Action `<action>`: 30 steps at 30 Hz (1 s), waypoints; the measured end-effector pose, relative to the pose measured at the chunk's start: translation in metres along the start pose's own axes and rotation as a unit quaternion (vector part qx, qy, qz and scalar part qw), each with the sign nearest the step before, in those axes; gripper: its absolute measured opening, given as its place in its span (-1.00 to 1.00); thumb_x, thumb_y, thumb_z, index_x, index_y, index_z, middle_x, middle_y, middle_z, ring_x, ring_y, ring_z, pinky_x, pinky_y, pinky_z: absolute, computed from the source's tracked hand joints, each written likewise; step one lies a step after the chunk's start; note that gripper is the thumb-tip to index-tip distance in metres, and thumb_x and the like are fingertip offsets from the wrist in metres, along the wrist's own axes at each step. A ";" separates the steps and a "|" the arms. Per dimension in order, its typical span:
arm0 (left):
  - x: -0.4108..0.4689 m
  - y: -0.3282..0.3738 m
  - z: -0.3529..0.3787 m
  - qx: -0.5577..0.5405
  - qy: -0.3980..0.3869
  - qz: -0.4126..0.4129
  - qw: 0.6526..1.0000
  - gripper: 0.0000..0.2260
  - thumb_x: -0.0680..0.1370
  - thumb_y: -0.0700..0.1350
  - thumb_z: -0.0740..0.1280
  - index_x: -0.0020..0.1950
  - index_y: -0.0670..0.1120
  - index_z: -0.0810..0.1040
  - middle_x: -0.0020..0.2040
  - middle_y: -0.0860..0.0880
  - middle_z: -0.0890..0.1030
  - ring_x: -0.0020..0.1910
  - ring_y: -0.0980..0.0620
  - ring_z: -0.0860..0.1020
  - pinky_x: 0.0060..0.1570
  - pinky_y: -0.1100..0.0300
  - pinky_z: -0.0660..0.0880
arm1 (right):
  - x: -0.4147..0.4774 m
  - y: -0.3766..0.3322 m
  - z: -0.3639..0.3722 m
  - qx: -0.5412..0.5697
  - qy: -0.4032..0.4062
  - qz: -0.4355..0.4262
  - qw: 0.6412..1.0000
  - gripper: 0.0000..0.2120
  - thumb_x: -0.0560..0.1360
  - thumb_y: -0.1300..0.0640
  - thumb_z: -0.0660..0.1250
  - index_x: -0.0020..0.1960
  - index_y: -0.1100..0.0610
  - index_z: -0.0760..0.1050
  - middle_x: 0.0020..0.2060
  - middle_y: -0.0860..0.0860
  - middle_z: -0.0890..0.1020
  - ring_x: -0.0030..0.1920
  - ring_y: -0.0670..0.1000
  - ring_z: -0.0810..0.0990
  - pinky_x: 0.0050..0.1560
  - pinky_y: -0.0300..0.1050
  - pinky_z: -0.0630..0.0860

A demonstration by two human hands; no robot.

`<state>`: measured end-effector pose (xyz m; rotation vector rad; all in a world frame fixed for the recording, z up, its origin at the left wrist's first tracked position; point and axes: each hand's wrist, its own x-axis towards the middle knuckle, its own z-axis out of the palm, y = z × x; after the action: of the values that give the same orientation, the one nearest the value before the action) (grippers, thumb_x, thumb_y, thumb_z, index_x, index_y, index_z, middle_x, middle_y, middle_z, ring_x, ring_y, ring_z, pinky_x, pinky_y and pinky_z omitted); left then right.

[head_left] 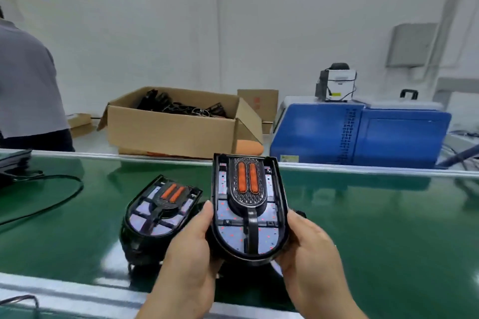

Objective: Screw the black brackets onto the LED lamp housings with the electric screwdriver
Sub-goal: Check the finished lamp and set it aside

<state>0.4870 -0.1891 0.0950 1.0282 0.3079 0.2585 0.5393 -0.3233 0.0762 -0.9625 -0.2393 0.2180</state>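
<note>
The room was brightly and evenly lit from overhead, with soft shadows. The green bench [363,228] threw back a glossy sheen beyond the hands [191,261], mirroring things behind it. Straight edges bowed toward the frame's borders. The whole view was slightly soft, most smeared nearest the viewer, below the hands.

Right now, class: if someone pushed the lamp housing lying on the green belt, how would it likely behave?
The lamp housing would probably slide on the glossy green belt. It sits tilted on something dark, so it might rock. Its moulded shell looks stiff.
</note>
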 end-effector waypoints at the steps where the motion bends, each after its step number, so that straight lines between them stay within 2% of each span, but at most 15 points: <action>1: 0.004 -0.007 0.009 0.014 -0.005 -0.013 1.000 -0.64 0.65 0.03 0.17 0.12 -0.09 0.71 0.09 -0.10 0.71 0.08 -0.09 0.68 0.22 -0.08 0.49 | 0.000 -0.006 -0.012 -0.003 0.010 -0.008 1.000 -0.63 0.40 0.09 0.32 0.11 0.25 0.68 0.06 0.24 0.70 0.09 0.22 0.69 0.07 0.12 0.62; 3: 0.012 -0.022 0.024 0.037 -0.007 -0.041 0.998 -0.68 0.66 0.02 0.20 0.16 -0.10 0.69 0.07 -0.09 0.72 0.06 -0.08 0.69 0.14 -0.04 0.53 | 0.001 -0.015 -0.034 -0.023 0.039 -0.024 0.999 -0.63 0.38 0.08 0.32 0.07 0.26 0.68 0.03 0.26 0.70 0.05 0.24 0.69 0.03 0.12 0.61; 6: 0.021 -0.042 0.039 0.085 0.005 -0.066 0.994 -0.70 0.64 0.01 0.27 0.27 -0.09 0.61 0.17 -0.04 0.68 0.21 -0.07 0.61 0.33 -0.05 0.45 | 0.005 -0.018 -0.065 -0.021 0.093 -0.031 0.995 -0.69 0.44 0.15 0.31 0.04 0.32 0.68 0.01 0.31 0.69 0.06 0.29 0.68 0.06 0.15 0.60; 8: 0.023 -0.051 0.049 0.128 0.008 -0.057 0.990 -0.68 0.64 0.00 0.27 0.36 -0.09 0.55 0.30 0.01 0.59 0.32 -0.03 0.52 0.43 -0.01 0.33 | 0.008 -0.015 -0.079 -0.021 0.129 -0.026 0.991 -0.73 0.54 0.21 0.26 0.02 0.36 0.67 0.00 0.33 0.68 0.08 0.34 0.65 0.18 0.28 0.54; 10: 0.024 -0.060 0.057 0.154 0.021 -0.038 0.987 -0.66 0.65 -0.04 0.26 0.40 -0.12 0.50 0.34 0.06 0.54 0.32 0.05 0.47 0.45 0.07 0.27 | 0.012 -0.009 -0.091 -0.028 0.163 -0.024 0.986 -0.71 0.58 0.23 0.21 0.00 0.34 0.68 -0.02 0.33 0.69 0.09 0.35 0.65 0.27 0.35 0.46; 12: 0.024 -0.065 0.063 0.180 0.034 -0.018 0.983 -0.67 0.67 -0.06 0.23 0.41 -0.12 0.49 0.29 0.11 0.55 0.22 0.19 0.48 0.38 0.24 0.25 | 0.017 -0.001 -0.099 -0.052 0.192 -0.024 0.980 -0.70 0.60 0.22 0.20 -0.02 0.31 0.69 -0.03 0.31 0.69 0.09 0.34 0.65 0.27 0.38 0.45; 14: 0.024 -0.068 0.069 0.222 0.037 -0.003 0.974 -0.70 0.69 -0.07 0.18 0.38 -0.10 0.50 0.23 0.18 0.58 0.10 0.32 0.48 0.19 0.40 0.20 | 0.020 0.006 -0.103 -0.077 0.213 -0.009 0.974 -0.68 0.62 0.18 0.20 -0.04 0.27 0.70 -0.06 0.29 0.70 0.07 0.34 0.66 0.25 0.38 0.47; 15: 0.025 -0.070 0.070 0.246 0.038 0.003 0.969 -0.67 0.69 -0.06 0.15 0.41 -0.10 0.48 0.28 0.16 0.55 0.15 0.30 0.45 0.20 0.40 0.18 | 0.022 0.010 -0.105 -0.087 0.217 0.001 0.972 -0.67 0.63 0.16 0.20 -0.05 0.25 0.71 -0.08 0.28 0.71 0.06 0.34 0.66 0.24 0.38 0.48; 17: 0.027 -0.072 0.072 0.272 0.051 0.010 0.961 -0.61 0.70 -0.02 0.11 0.50 -0.11 0.38 0.47 0.05 0.41 0.38 0.15 0.36 0.33 0.32 0.14 | 0.025 0.015 -0.108 -0.110 0.219 0.014 0.969 -0.66 0.63 0.13 0.19 -0.07 0.22 0.71 -0.11 0.26 0.72 0.03 0.32 0.67 0.22 0.35 0.50; 19: 0.031 -0.073 0.074 0.293 0.076 0.012 0.953 -0.56 0.70 0.03 0.08 0.56 -0.08 0.28 0.54 0.05 0.32 0.50 0.09 0.26 0.39 0.28 0.11 | 0.029 0.017 -0.107 -0.146 0.208 0.029 0.967 -0.64 0.65 0.10 0.18 -0.08 0.17 0.72 -0.12 0.21 0.73 0.01 0.27 0.69 0.22 0.29 0.52; 21: 0.032 -0.076 0.071 0.321 0.097 0.036 0.941 -0.53 0.69 0.06 0.05 0.58 -0.06 0.23 0.55 0.03 0.29 0.53 0.05 0.24 0.44 0.22 0.11 | 0.031 0.018 -0.105 -0.183 0.199 0.033 0.962 -0.62 0.67 0.07 0.17 -0.11 0.09 0.72 -0.14 0.15 0.74 0.01 0.22 0.70 0.19 0.21 0.55; 23: 0.029 -0.079 0.067 0.358 0.111 0.059 0.925 -0.52 0.69 0.08 0.04 0.59 -0.05 0.21 0.55 0.01 0.30 0.52 0.02 0.25 0.44 0.20 0.14 | 0.032 0.017 -0.102 -0.205 0.198 0.031 0.958 -0.61 0.67 0.06 0.16 -0.14 0.05 0.71 -0.19 0.09 0.74 -0.05 0.15 0.71 0.06 0.06 0.58; 25: 0.027 -0.082 0.065 0.390 0.118 0.067 0.911 -0.51 0.68 0.09 0.02 0.60 -0.02 0.17 0.55 -0.01 0.32 0.51 0.00 0.27 0.42 0.19 0.17 | 0.031 0.015 -0.100 -0.221 0.204 0.028 0.953 -0.59 0.67 0.06 0.17 -0.18 0.14 0.69 -0.24 0.08 0.74 -0.12 0.12 0.70 -0.08 -0.03 0.55; 28: 0.025 -0.085 0.066 0.447 0.111 0.071 0.885 -0.50 0.68 0.09 -0.02 0.61 -0.02 0.11 0.56 -0.02 0.29 0.51 -0.01 0.25 0.40 0.22 0.16 | 0.026 0.011 -0.098 -0.233 0.224 0.024 0.946 -0.58 0.65 0.08 0.19 -0.26 0.23 0.63 -0.34 0.09 0.70 -0.20 0.11 0.65 -0.16 -0.05 0.48; 30: 0.028 -0.086 0.067 0.502 0.096 0.081 0.856 -0.49 0.69 0.08 -0.06 0.62 -0.04 0.05 0.52 0.00 0.34 0.47 -0.01 0.22 0.40 0.23 0.13 | 0.024 0.010 -0.098 -0.237 0.251 0.025 0.938 -0.58 0.64 0.08 0.21 -0.31 0.25 0.58 -0.41 0.06 0.67 -0.24 0.12 0.60 -0.20 -0.06 0.43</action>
<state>0.5432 -0.2745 0.0492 2.0821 0.5630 0.3635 0.5903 -0.3874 0.0163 -1.4676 0.2175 -0.0508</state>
